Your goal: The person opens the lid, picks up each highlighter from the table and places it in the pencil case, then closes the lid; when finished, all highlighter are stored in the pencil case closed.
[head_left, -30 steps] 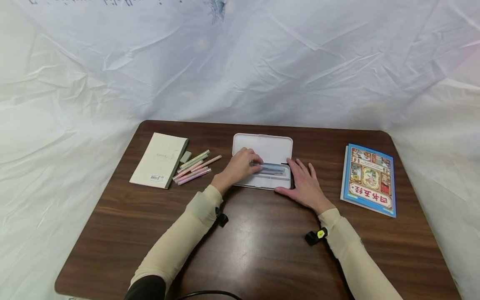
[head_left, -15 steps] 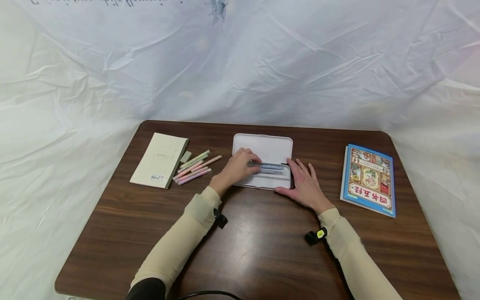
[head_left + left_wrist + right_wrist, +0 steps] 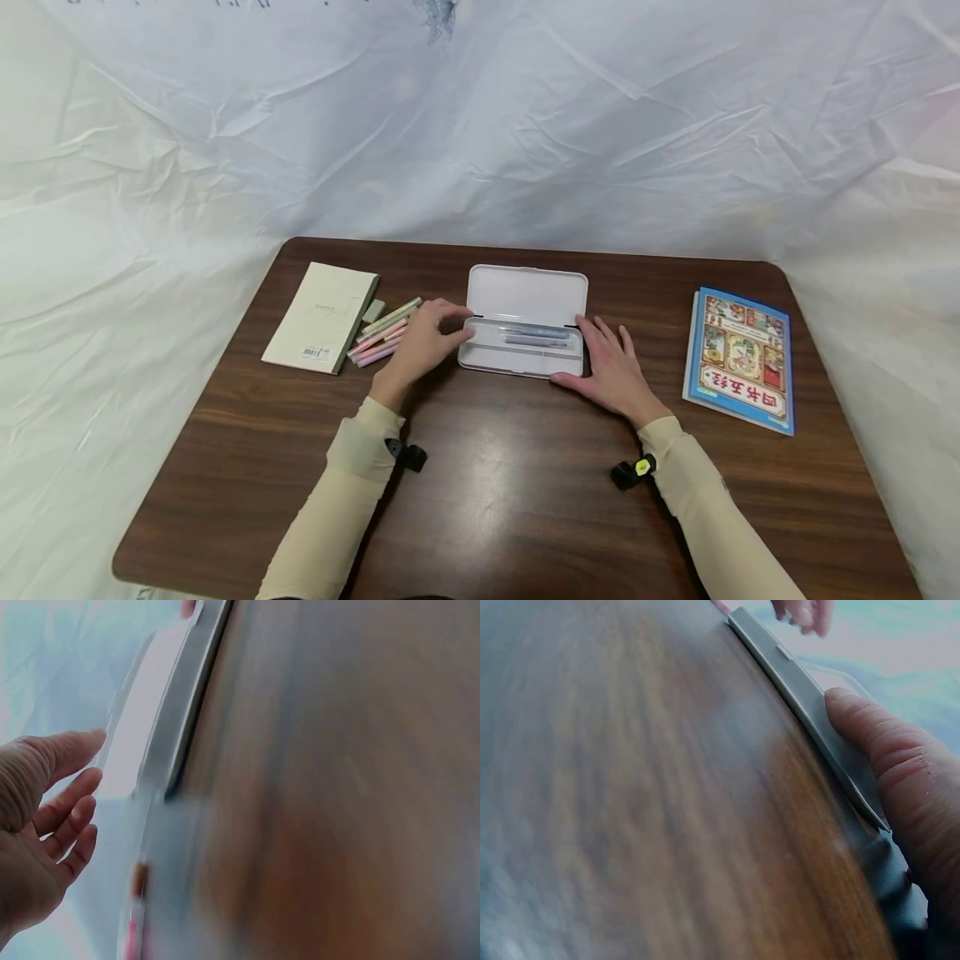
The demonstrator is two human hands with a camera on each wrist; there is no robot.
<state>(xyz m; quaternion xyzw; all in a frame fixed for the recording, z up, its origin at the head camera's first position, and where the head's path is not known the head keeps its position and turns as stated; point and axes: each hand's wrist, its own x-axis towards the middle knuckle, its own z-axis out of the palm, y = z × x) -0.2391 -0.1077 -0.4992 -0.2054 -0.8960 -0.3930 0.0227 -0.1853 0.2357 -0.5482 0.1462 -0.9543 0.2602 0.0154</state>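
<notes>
A white pencil case (image 3: 495, 360) lies on the table with its lid (image 3: 527, 293) tipped back. Several bluish pens (image 3: 536, 336) rest in its rear compartment. My left hand (image 3: 423, 340) is just off the case's left end, thumb and forefinger apart; in the left wrist view its loosely bent fingers (image 3: 71, 817) hold nothing. At the right end, my right hand (image 3: 617, 375) spans the case with straight fingers, the forefinger at the rear corner. In the right wrist view, the thumb (image 3: 862, 724) rests along the front rim.
Several pastel pens (image 3: 382, 340) lie left of the case, partly behind my left hand. Near them are a small green-grey eraser (image 3: 373, 312) and a cream notebook (image 3: 315, 321). A blue-bordered book (image 3: 742, 358) lies at the right on the brown table (image 3: 480, 483).
My left hand has released the bluish pens, which stay in the case, and has moved left to the case's end. The right hand stays in place.
</notes>
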